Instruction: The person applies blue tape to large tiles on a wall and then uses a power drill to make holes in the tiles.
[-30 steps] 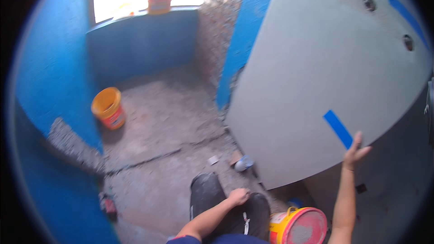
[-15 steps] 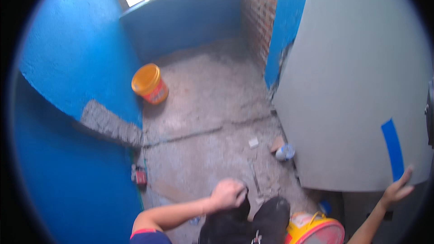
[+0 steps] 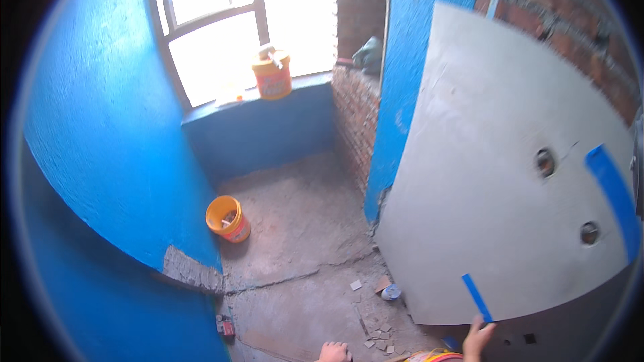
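Observation:
My right hand [image 3: 477,339] is at the lower edge of a large grey wall panel [image 3: 463,181], fingers extended. Its fingertips touch the bottom end of a short blue tape strip [image 3: 475,295] stuck to the panel. A wider blue tape strip [image 3: 616,194] runs down the panel's right side. Two round cut-outs, one a hole [image 3: 545,162], show in the panel. My left hand [image 3: 334,351] is low at the frame's bottom edge, fingers curled; whether anything is inside cannot be seen. Between the hands, the rim of a yellow bucket [image 3: 435,356] shows.
An orange-yellow bucket [image 3: 228,218] stands on the concrete floor by the blue wall [image 3: 100,127]. Another bucket [image 3: 272,75] sits on the window ledge. Small tile pieces [image 3: 381,339], a white-and-blue roll-like item [image 3: 391,292] and a red box [image 3: 225,326] lie on the floor.
The view has tilted up and turned right, bringing in the window, exposed brick and cut-outs. My right hand stays by the short tape's lower end; my left hand appears lower.

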Tool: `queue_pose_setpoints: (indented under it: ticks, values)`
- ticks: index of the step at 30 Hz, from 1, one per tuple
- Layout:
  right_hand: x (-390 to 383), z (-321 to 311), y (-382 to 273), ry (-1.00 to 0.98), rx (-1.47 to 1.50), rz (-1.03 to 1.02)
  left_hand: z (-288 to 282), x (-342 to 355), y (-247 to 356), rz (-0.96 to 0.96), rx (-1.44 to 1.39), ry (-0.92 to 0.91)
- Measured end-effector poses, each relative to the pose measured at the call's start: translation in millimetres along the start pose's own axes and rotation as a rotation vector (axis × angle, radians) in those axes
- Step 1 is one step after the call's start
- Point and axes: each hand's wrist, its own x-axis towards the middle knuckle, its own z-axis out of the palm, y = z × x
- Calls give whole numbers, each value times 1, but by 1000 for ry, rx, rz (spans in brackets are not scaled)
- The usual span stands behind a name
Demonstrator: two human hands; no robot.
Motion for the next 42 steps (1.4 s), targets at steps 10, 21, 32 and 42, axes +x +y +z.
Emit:
queue_pose_setpoints:
  ticks: [10,21,32,42]
  values:
    - [-66,-33,41,-1025,-136,357,-4,-75,63,204,75,168]
    - [-56,-9,-39,-805,9,536,-242,-44,-103,-140,-90,-244]
    - [-2,223,-481,-944,437,330,-371,-57,-363,-309,-103,196]
    - [187,368,-757,-756,949,267,-550,178,-338,-68,22,214]
